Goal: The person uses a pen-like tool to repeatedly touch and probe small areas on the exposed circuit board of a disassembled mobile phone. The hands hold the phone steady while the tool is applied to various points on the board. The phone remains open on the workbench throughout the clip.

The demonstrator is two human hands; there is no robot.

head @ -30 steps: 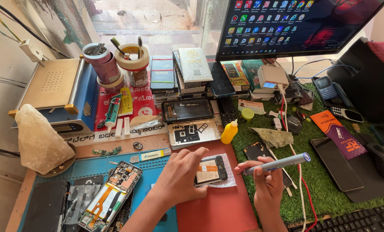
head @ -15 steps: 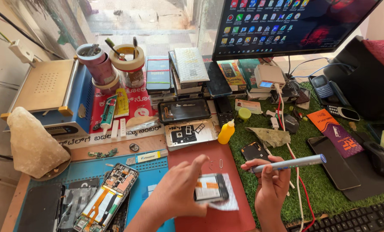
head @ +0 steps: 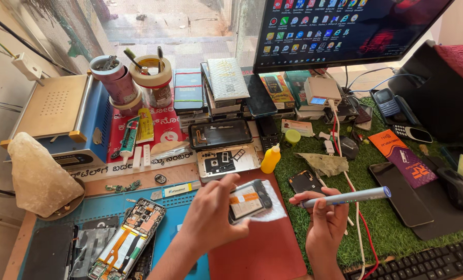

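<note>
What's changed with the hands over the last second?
The left hand has lifted the small phone part off the white tissue and tilted it up. The right hand still holds the grey pen tool level. The opened phone stayed put.

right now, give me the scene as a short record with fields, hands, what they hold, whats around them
setting: cluttered phone repair bench under a monitor
left hand: grips a small phone part, lifted and tilted above a white cloth
right hand: holds a grey-blue pen-shaped tool, lying roughly level
below hands: red mat
left of hands: opened phone with its board exposed, on a blue mat
behind hands: yellow squeeze bottle
right: green turf mat, keyboard
</note>
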